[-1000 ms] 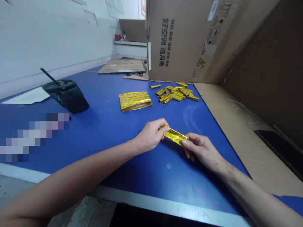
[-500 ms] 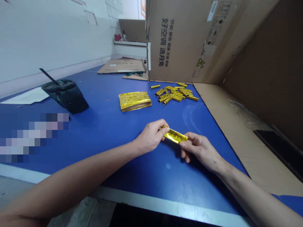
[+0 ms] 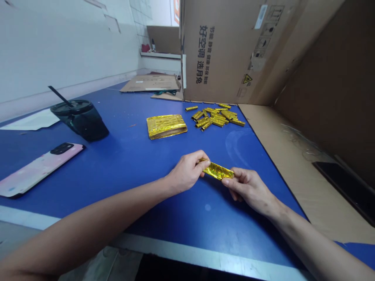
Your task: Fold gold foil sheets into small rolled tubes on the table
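A narrow strip of shiny gold foil paper (image 3: 217, 170) is stretched between my hands above the blue table. My left hand (image 3: 189, 168) pinches its left end, thumb on top. At the right end, my right hand (image 3: 247, 185) grips it between thumb and fingers. Farther back lies a flat stack of gold foil sheets (image 3: 166, 125), its layered edge facing me. To the right of that stack is a loose heap of folded gold foil pieces (image 3: 216, 117), several of them with hollow, open ends.
On the left, a dark lidded cup with a straw (image 3: 82, 121) stands behind a pink-and-white phone (image 3: 41, 168). White paper (image 3: 32, 120) lies by the wall. A big cardboard box (image 3: 225, 50) rises behind the heap, and cardboard (image 3: 281, 156) covers the right side.
Both hands keep hold of the foil strip in nearly the same spot. The strip has turned slightly, and the right hand's lower fingers have curled in under it.
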`<state>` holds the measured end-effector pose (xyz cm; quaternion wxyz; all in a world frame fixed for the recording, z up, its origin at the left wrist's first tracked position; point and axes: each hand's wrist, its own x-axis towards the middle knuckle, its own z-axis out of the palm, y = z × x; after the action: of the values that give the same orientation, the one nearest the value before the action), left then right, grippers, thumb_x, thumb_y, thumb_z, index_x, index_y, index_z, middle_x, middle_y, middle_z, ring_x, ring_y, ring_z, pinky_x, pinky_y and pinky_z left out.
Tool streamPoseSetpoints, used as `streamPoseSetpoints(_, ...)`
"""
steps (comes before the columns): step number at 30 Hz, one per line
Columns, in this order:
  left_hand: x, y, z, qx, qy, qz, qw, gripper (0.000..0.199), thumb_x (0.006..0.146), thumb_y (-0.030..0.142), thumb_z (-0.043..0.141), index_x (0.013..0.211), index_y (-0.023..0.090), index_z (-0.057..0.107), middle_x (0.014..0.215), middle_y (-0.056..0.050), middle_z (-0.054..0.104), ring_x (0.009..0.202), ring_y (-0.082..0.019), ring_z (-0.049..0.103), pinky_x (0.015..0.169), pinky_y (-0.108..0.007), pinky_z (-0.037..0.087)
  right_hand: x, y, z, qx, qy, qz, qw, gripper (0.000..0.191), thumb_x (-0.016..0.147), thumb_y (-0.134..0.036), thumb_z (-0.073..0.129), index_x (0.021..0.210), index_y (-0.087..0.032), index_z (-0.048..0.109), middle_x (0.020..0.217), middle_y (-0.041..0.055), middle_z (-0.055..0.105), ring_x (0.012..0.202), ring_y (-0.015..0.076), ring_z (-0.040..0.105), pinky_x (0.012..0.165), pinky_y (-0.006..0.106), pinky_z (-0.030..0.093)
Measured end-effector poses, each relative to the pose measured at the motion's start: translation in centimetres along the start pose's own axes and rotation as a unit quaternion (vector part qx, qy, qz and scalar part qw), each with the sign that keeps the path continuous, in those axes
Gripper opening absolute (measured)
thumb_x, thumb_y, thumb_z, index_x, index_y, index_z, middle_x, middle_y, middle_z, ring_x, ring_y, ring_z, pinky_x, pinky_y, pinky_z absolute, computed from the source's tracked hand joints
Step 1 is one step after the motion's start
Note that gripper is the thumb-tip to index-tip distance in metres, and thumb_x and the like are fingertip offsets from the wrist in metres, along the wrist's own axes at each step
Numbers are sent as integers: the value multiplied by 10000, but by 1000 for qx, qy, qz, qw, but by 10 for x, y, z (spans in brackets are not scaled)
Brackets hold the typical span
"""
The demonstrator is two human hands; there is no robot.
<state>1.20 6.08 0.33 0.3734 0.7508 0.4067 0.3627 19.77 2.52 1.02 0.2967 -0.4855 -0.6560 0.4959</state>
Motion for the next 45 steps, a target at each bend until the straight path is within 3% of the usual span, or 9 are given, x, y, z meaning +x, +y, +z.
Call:
streamPoseSetpoints(5, -1, 1, -2, 28, 6, 4, 1000, 146, 819, 253, 412, 754, 156, 500, 553, 51, 475, 512, -73, 484, 496, -190, 356, 0, 1, 0, 18, -7, 2, 1000, 281, 772, -415, 508, 631, -178, 454, 466, -43, 504, 395, 65, 403, 405, 205, 300)
streamPoseSetpoints(11, 1, 1, -2, -8, -17, -11, 1000, 161, 827, 245, 384, 731, 152, 475, 535, 63, 450, 449, -49, 445, 464, -173, 339, -1, 0, -1, -16, 6, -29, 999, 346, 791, -408, 481, 537, -176, 444, 427, -41, 473, 398, 63, 375, 420, 209, 289)
streamPoseSetpoints(20, -2, -1, 0, 15, 15, 10, 1000, 149, 827, 241, 384, 755, 156, 484, 574, 54, 464, 494, -63, 480, 490, -186, 355, 0, 3, 0, 7, -22, 13, 1000, 311, 758, -458, 511, 645, -176, 446, 455, -51, 473, 388, 61, 371, 385, 200, 267)
streamPoseSetpoints(28, 0, -3, 1, -1, -1, 4, 1000, 150, 833, 241, 384, 753, 156, 478, 532, 62, 443, 472, -59, 448, 477, -179, 339, -2, 1, -1, -26, -20, -27, 999, 343, 778, -430, 499, 561, -182, 404, 447, -69, 391, 398, 52, 298, 392, 205, 234)
streamPoseSetpoints(35, -9, 7, 9, 91, -38, 55, 994, 164, 844, 224, 376, 744, 169, 494, 567, 49, 476, 539, -75, 465, 544, -196, 349, -4, 0, 0, 16, -50, -12, 999, 255, 781, -414, 511, 760, -162, 485, 598, -21, 522, 499, 74, 436, 463, 206, 331)
streamPoseSetpoints(39, -12, 11, 15, 100, -80, 64, 990, 148, 837, 206, 373, 779, 173, 505, 589, 43, 499, 553, -83, 479, 551, -201, 355, -4, 0, 4, -14, -77, -12, 997, 308, 827, -408, 433, 658, -157, 490, 535, -23, 504, 455, 68, 413, 447, 205, 329)
streamPoseSetpoints(45, -6, 6, 7, 78, -48, 32, 995, 177, 839, 242, 378, 731, 173, 500, 540, 59, 466, 521, -76, 461, 530, -196, 345, -2, 2, 2, -17, -54, 14, 998, 277, 826, -398, 428, 681, -166, 476, 532, -27, 540, 405, 64, 439, 402, 189, 334)
